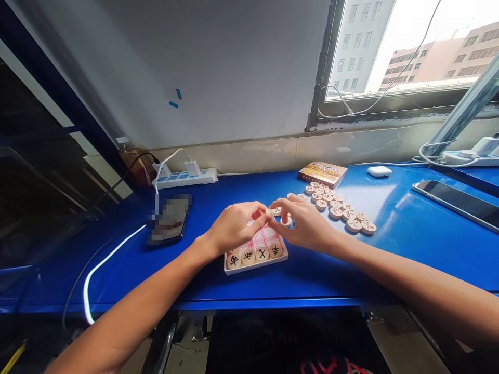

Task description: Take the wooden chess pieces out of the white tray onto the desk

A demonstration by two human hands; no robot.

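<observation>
A small white tray [255, 267] with a red grid lies on the blue table [390, 244]. Several round wooden chess pieces [254, 254] with black characters stand in a row along its near edge. My left hand [234, 226] hovers over the tray, fingers curled and pinched on a wooden piece at its tips. My right hand [306, 223] meets it from the right, fingers bent, touching pieces [286, 221] at the tray's far corner. Several more chess pieces [337, 208] lie in rows to the right of my right hand.
A chess box [322, 173] lies behind the loose pieces. A phone [169, 223] on a white cable lies at the left, a power strip [185, 177] against the wall, a white earbud case [379, 171] and another phone [456, 203] at the right.
</observation>
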